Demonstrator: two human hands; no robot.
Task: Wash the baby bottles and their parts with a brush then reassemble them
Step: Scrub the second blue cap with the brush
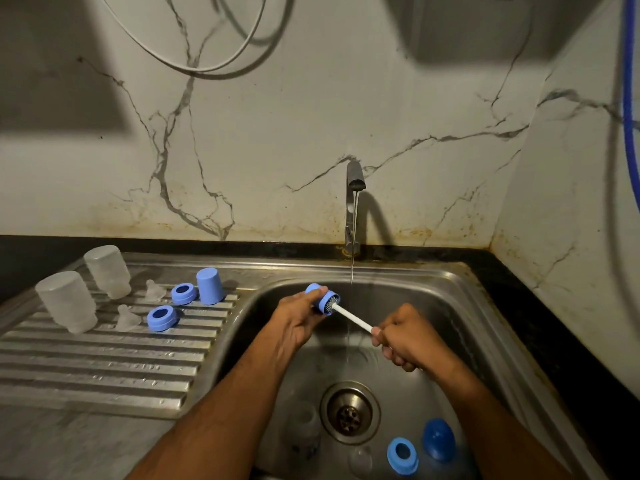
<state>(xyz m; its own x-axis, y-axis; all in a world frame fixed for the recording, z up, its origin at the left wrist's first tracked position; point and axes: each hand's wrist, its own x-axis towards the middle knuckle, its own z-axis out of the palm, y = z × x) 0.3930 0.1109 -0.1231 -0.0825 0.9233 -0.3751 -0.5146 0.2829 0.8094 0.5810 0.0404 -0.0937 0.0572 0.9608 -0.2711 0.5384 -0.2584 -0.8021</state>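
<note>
My left hand grips a blue bottle cap over the sink basin, its open end facing right. My right hand holds the white handle of a bottle brush whose bristles are inside the cap. On the drainboard stand two upturned clear bottles, two clear nipples, two blue collar rings and another blue cap. In the basin lie a blue ring, a dark blue cap, a clear bottle and a clear nipple.
The tap runs a thin stream of water into the steel sink, just right of the held cap. The drain sits at the basin's middle. A black counter edge and marble wall surround the sink.
</note>
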